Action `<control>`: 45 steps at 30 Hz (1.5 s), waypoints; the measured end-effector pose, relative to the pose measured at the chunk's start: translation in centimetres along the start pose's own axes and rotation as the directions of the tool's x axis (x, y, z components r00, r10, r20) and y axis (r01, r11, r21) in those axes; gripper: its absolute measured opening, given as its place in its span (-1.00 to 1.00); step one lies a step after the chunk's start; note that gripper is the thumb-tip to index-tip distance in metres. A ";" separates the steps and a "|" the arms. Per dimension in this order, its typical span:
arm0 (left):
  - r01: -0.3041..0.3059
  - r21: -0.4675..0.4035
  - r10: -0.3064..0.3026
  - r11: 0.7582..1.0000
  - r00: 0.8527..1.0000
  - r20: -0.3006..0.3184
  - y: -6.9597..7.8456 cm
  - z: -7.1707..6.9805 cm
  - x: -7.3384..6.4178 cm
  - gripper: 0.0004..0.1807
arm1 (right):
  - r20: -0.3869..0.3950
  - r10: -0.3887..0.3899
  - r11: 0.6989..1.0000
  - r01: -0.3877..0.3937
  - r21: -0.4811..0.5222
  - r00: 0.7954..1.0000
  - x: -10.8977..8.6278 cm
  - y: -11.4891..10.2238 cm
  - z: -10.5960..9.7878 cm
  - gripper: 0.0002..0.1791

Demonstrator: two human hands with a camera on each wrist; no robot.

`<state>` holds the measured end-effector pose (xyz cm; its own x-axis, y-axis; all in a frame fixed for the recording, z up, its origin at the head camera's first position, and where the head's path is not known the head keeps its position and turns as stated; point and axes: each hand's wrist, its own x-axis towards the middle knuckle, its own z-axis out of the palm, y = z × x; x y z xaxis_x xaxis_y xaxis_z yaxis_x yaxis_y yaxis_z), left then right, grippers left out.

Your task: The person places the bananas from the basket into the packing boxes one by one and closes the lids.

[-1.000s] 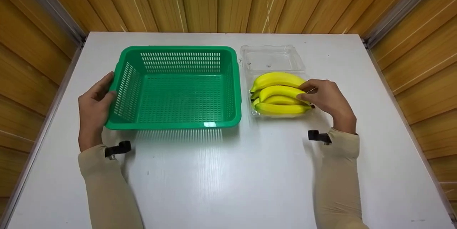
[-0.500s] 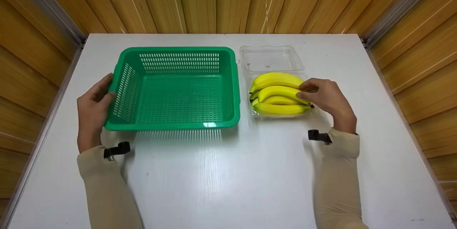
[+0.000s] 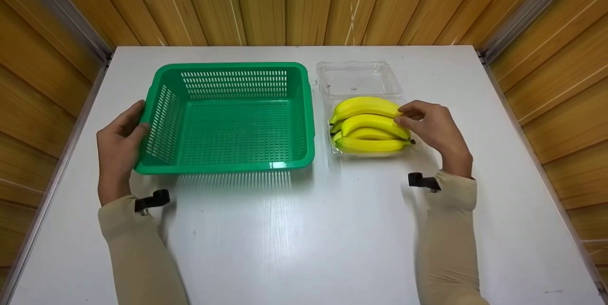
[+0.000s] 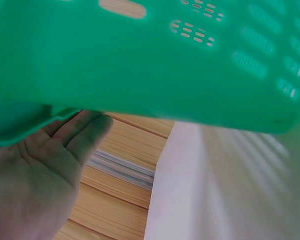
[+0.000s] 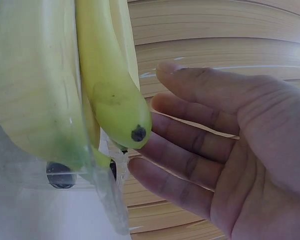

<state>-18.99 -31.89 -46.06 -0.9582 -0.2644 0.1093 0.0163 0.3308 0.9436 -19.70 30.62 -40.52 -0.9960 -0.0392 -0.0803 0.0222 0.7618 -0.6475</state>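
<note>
two bare hands reach over a white table (image 3: pixel 275 248). a green plastic basket (image 3: pixel 228 168) sits toward ten o'clock on the tabletop, slotted in its walls and floor. the left hand (image 3: pixel 117 146) is at the basket's nine o'clock side, its fingers nearly straight against the rim rather than clenched.

at least four yellow bananas (image 3: pixel 373 121) lie stacked toward one o'clock, just beside the basket, in a clear plastic tray (image 5: pixel 110 200); its open lid (image 3: pixel 356 77) lies at their twelve o'clock. the right hand (image 3: pixel 434 127) is at the bananas' three o'clock ends, thumb and fingers spread and loose, grasping nothing; one fingertip passes behind a dark banana tip, and contact there is hard to tell.

slatted wood-look panelling (image 3: pixel 266 5) stands at twelve o'clock beyond the table.
</note>
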 end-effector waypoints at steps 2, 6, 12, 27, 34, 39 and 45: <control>0.008 0.023 -0.008 1.000 1.000 -0.003 0.1 -0.1 -0.1 -0.49 | -0.003 0.000 1.000 0.000 -0.002 1.000 0.0 0.1 0.0 -0.53; 0.034 0.064 -0.032 0.997 0.999 -0.021 0.4 -0.1 -0.3 -0.49 | -0.012 -0.006 1.000 0.006 -0.003 1.000 0.0 0.3 -0.2 -0.54; 0.066 0.125 -0.059 0.990 0.997 -0.052 1.0 -0.2 -0.6 -0.49 | -0.044 -0.019 1.000 0.019 0.001 0.999 0.0 0.5 -0.3 -0.53; -0.246 0.072 0.253 0.967 0.961 -0.109 6.1 3.4 -2.3 -0.53 | -0.127 -0.079 0.993 0.089 0.072 0.989 0.9 0.8 0.1 -0.53; -0.374 -0.049 0.371 0.926 0.926 -0.069 8.4 7.4 -3.1 -0.52 | -0.159 -0.085 0.987 0.105 0.124 0.984 1.7 1.3 0.2 -0.50; -0.430 -0.107 0.428 0.896 0.903 -0.038 9.6 10.4 -3.5 -0.50 | -0.193 -0.103 0.979 0.134 0.153 0.976 2.3 1.7 0.3 -0.47; -0.435 -0.194 0.447 0.879 0.894 0.025 10.6 14.0 -4.0 -0.44 | -0.240 -0.131 0.969 0.176 0.175 0.962 2.6 1.8 0.3 -0.46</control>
<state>-19.01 -14.65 -40.87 -0.8565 -0.0655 0.5120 0.4864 0.2296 0.8430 -22.17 31.73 -42.14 -0.9816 0.0175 0.1899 -0.1388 0.6175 -0.7743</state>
